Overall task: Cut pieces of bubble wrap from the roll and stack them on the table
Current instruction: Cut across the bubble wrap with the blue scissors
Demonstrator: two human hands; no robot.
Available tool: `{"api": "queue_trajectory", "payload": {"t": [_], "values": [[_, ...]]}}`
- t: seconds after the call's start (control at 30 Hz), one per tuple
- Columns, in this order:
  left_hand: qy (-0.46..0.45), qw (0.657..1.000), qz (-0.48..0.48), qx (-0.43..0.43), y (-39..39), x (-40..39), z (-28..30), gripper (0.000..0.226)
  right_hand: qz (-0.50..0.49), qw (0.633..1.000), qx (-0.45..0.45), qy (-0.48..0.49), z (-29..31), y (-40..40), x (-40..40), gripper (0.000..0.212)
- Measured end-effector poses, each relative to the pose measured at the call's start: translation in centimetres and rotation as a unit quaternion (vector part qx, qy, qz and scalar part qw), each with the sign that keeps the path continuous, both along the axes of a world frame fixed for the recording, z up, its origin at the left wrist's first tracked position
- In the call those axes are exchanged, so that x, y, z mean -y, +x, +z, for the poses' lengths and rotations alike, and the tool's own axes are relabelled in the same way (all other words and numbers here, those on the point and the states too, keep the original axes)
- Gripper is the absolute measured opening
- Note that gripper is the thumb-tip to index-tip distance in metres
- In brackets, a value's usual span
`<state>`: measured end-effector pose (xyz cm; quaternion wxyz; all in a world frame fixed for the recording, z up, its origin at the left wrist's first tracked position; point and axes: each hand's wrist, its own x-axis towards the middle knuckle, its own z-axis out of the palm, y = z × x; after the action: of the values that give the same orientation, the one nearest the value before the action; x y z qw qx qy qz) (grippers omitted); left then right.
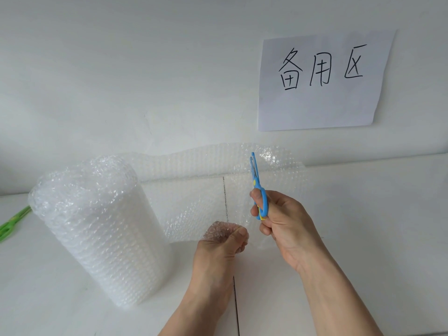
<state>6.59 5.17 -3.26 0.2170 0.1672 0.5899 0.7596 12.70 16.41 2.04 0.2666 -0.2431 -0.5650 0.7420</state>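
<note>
On the white table (pixel 363 214), left of centre: bubble wrap roll (pixel 97 229) standing upright, long axis vertical, top leaning slightly away toward the wall. Loose sheet (pixel 194 185) unrolled from its far side, running rightward, standing on edge in front of the wall, wavy top edge. Near lower corner of sheet bunched and pinched in left hand (pixel 218 248), fingers curled closed around the wrap, forearm coming up from bottom centre. Right hand (pixel 283 229) closed on blue scissors (pixel 257 187), fingers through the handle loops, yellow pivot, blades nearly together and pointing up and slightly away, in front of the sheet's right portion. Scissors axis close to vertical. Table seam (pixel 236 306) running front to back under the left forearm. Green object (pixel 12 224) at left edge, partly behind roll, cannot identify. Paper sign (pixel 324 81) with handwritten characters on wall, upper right.
</note>
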Motion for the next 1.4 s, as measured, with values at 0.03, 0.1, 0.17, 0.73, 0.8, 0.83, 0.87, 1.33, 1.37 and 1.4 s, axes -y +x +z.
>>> {"api": "queue_trajectory", "payload": {"t": [0.03,0.1,0.17,0.73,0.8,0.83,0.87,1.33,1.37,1.4], "values": [[0.000,1.000,0.000,0.001,0.00,0.00,0.00,0.015,0.001,1.000,-0.001,0.001,-0.03,-0.03,0.00,0.019],[0.000,1.000,-0.001,0.003,0.00,0.02,0.00,0.016,0.002,1.000,-0.007,-0.001,-0.13,-0.11,-0.05,0.023],[-0.003,1.000,-0.004,0.002,0.06,0.05,0.03,0.018,-0.001,1.000,-0.009,-0.003,-0.12,-0.11,-0.17,0.026],[-0.015,1.000,-0.007,0.002,0.12,0.17,0.25,0.013,0.003,1.000,-0.003,0.006,0.19,-0.12,-0.54,0.024],[-0.015,1.000,-0.008,0.004,0.16,0.19,0.27,0.017,0.002,1.000,-0.005,0.005,0.25,-0.07,-0.49,0.026],[-0.016,1.000,-0.009,0.005,0.16,0.21,0.26,0.017,0.004,1.000,-0.007,0.002,0.29,-0.06,-0.47,0.030],[-0.016,1.000,-0.011,0.005,0.17,0.26,0.24,0.017,0.005,1.000,-0.010,-0.001,0.34,-0.05,-0.46,0.036],[-0.013,1.000,-0.023,0.006,0.32,0.65,0.38,0.018,0.017,1.000,-0.020,0.009,0.47,0.05,-0.62,0.051],[-0.012,1.000,-0.023,0.008,0.29,0.66,0.39,0.018,0.021,0.999,-0.024,0.009,0.50,0.09,-0.71,0.057],[-0.011,1.000,-0.023,0.009,0.28,0.68,0.42,0.018,0.025,0.999,-0.027,0.011,0.52,0.12,-0.80,0.060]]}}
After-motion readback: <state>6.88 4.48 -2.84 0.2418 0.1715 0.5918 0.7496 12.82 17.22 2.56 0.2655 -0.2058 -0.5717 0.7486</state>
